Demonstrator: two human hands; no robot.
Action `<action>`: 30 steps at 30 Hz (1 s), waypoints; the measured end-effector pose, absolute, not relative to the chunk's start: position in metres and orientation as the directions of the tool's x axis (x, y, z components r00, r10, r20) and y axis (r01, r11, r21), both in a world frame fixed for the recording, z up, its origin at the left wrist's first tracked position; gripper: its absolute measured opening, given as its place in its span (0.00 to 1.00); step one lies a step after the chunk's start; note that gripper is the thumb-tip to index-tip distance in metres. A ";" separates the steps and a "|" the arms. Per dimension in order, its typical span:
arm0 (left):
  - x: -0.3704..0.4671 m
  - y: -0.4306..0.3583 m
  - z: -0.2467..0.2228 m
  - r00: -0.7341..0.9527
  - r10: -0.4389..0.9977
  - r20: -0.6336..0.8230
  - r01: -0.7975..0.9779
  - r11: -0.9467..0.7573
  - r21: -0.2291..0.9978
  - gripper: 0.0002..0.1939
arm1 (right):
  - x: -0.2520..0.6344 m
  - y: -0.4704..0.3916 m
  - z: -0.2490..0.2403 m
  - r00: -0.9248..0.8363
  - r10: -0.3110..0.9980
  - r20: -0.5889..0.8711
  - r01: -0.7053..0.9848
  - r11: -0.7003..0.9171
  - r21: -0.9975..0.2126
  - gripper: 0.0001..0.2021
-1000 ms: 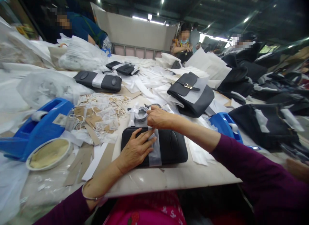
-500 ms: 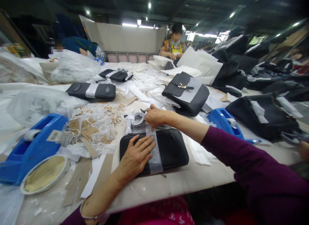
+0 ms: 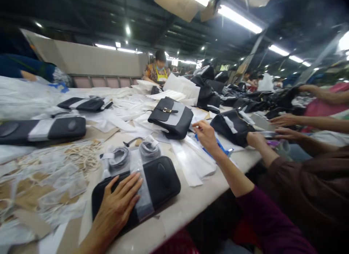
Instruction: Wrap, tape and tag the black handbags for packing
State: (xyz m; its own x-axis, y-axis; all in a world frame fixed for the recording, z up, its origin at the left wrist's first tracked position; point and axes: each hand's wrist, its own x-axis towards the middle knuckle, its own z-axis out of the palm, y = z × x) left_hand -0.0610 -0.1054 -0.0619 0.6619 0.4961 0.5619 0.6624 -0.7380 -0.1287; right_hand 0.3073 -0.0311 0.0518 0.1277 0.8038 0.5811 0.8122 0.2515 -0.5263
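Note:
A black case [image 3: 163, 177] lies at the table's front edge with a pale strip [image 3: 143, 195] across its middle. My left hand [image 3: 118, 199] rests flat on the case, fingers spread over its left part and touching the strip. Just behind the case are two grey coiled cords [image 3: 119, 156] in clear wrapping. My right hand [image 3: 205, 134] is raised away from the case, fingers curled with thumb and fingertips close together, near a blue tape dispenser [image 3: 218, 147] partly hidden behind it. Whatever its fingertips hold, if anything, is too small to name.
A black and grey bag [image 3: 171, 117] stands behind the cords. White strips [image 3: 188, 163] lie right of the case, tags and strings [image 3: 54, 177] at left. A co-worker's hands [image 3: 257, 139] work at right; another person [image 3: 158, 70] is at the back.
The view has swung to the right. My right hand has left the strip and cords and moved right to the blue dispenser. My left hand still rests on the case.

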 end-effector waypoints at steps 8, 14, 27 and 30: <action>-0.062 -0.098 -0.068 0.662 0.432 0.613 0.646 -0.744 -0.173 0.22 | 0.468 -0.094 0.036 0.383 0.916 0.118 0.616 -0.159 -0.771 0.13; -0.062 -0.097 -0.072 0.642 0.444 0.625 0.663 -0.730 -0.163 0.21 | 0.465 -0.097 0.028 0.304 0.952 0.011 0.439 -0.130 -0.889 0.20; -0.063 -0.097 -0.073 0.671 0.430 0.604 0.634 -0.756 -0.167 0.22 | 0.466 -0.134 0.023 0.539 0.840 -0.062 0.410 -0.326 -0.852 0.14; -0.063 -0.099 -0.073 0.665 0.438 0.605 0.638 -0.755 -0.155 0.23 | 0.461 -0.139 0.009 0.558 0.825 -0.094 0.464 -0.404 -0.788 0.11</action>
